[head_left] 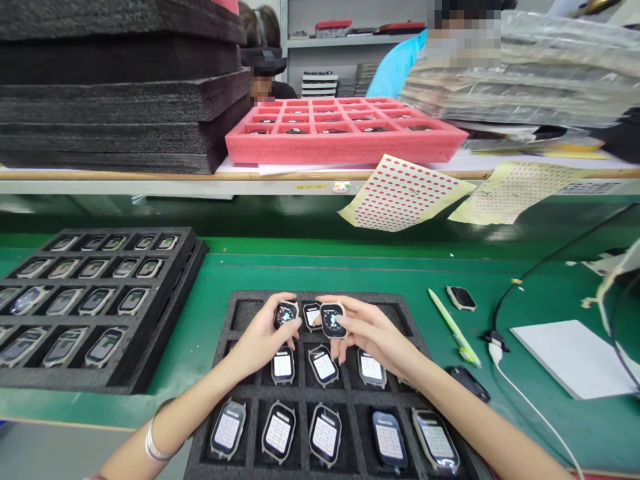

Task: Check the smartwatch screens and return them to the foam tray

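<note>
My left hand [263, 339] grips a smartwatch body [285, 313] without a strap, its round dial lit, thumb along the side. In my right hand [369, 325] is a second smartwatch [331, 318], also lit with a dial, held between thumb and fingers. Both are raised over the back part of a black foam tray [300, 394]. Several watches lie in its compartments, most with white screens, such as the front watch [325, 434] and the middle watch [323, 365]. Another watch [313, 316] shows between my hands. My forearms hide part of the tray.
Left stands another black foam tray [150, 320] full of watches. On the right are a green pen [453, 323], a lone watch [461, 298], a cable [537, 403] and a white pad [575, 357]. A shelf holds a pink foam tray [345, 148]; two people sit behind.
</note>
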Available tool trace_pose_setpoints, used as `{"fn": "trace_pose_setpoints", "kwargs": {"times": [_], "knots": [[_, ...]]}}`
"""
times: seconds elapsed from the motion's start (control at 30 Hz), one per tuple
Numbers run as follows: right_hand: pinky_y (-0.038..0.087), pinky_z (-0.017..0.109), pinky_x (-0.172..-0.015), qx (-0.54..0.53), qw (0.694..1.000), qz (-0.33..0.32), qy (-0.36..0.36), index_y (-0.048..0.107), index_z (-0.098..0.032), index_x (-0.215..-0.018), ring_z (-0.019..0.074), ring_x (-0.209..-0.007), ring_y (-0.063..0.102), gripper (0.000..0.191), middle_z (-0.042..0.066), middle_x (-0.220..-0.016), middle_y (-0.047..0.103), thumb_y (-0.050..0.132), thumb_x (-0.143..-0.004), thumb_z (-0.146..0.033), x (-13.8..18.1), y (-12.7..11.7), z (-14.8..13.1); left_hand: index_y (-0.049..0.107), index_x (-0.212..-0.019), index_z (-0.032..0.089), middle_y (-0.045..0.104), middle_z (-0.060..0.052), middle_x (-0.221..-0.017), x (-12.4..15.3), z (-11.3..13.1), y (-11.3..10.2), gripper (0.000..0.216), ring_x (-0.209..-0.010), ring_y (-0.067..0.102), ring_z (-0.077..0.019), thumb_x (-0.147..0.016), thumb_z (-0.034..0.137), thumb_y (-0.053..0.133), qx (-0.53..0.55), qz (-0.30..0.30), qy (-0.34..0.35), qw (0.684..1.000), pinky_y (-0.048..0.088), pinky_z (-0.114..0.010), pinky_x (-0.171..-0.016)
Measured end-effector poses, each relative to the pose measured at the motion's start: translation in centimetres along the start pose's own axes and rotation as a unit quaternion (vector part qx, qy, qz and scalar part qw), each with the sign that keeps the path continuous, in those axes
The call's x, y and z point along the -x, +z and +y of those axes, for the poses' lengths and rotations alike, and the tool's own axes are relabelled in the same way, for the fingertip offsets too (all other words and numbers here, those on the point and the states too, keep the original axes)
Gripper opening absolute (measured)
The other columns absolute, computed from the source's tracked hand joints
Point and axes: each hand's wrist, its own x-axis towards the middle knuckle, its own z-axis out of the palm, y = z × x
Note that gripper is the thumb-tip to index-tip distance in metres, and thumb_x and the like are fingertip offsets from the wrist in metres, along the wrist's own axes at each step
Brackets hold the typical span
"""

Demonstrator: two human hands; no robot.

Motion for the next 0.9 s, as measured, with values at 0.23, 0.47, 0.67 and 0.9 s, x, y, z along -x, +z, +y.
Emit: {"fn": "trace_pose_setpoints", "kwargs": {"times": [0.23,0.47,0.67,0.9], "knots": [[0.055,0.026,-0.050,0.001,1.000,0.026,0.016,0.045,-0.018,-0.128,0.0192,-0.063,0.069,0.044,0.009,-0.096,0.063,0.058,-0.086,-0.022,-0.19,0.11,0.25,0.046,-0.115,0.017,0.058,-0.007,-0.095,-0.01,0.05,0.30,0.032,-0.085,0.060,-0.0207,-0.086,0.028,0.050,0.199,-0.031,-0.054,0.978,0.053,-0.037,-0.073],[0.057,0.027,-0.051,0.008,0.999,0.038,0.021,0.042,-0.017,-0.134,0.0215,-0.064,0.071,0.051,0.014,-0.108,0.065,0.058,-0.086,-0.022,-0.06,0.15,0.42,0.048,-0.116,0.017,0.056,-0.008,-0.098,-0.09,-0.10,0.24,0.034,-0.085,0.062,-0.0223,-0.084,0.027,0.051,0.175,-0.029,-0.058,0.983,0.054,-0.039,-0.073],[0.057,0.028,-0.051,0.016,0.999,0.037,0.011,0.044,-0.017,-0.133,0.0223,-0.063,0.072,0.048,0.013,-0.104,0.067,0.057,-0.087,-0.022,-0.06,-0.01,0.52,0.047,-0.118,0.018,0.056,-0.007,-0.099,0.09,-0.01,0.20,0.032,-0.089,0.062,-0.0218,-0.086,0.021,0.045,0.153,-0.046,-0.042,0.986,0.054,-0.036,-0.074],[0.059,0.030,-0.056,0.042,0.999,0.014,-0.021,0.041,-0.020,-0.136,0.0234,-0.075,0.071,0.051,0.013,-0.109,0.064,0.059,-0.089,-0.024,-0.03,-0.02,0.64,0.044,-0.118,0.019,0.054,-0.005,-0.097,0.08,0.35,0.38,0.039,-0.080,0.060,-0.0179,-0.080,0.020,0.053,0.070,-0.035,-0.019,0.997,0.051,-0.027,-0.063]]}}
